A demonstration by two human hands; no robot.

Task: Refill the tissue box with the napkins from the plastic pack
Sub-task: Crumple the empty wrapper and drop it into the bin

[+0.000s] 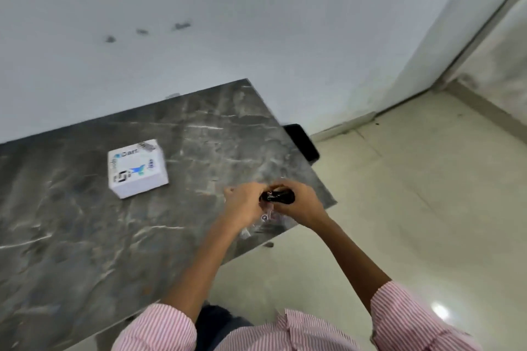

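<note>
A white tissue box (137,168) with blue print lies on the dark marble table (85,236), toward its back left. Both hands meet near the table's right edge. My right hand (302,206) is closed around a small black object (278,196). My left hand (243,205) is curled against that object and seems to pinch the top of a clear plastic pack (266,219). The pack lies under both hands and is blurred and mostly hidden. The tissue box is well apart from both hands, to their left.
The table's right edge (313,179) runs just beyond my hands, with pale tiled floor (413,208) below. A black rounded item (302,141) sits past the table's far right corner. A white wall (199,37) stands behind the table.
</note>
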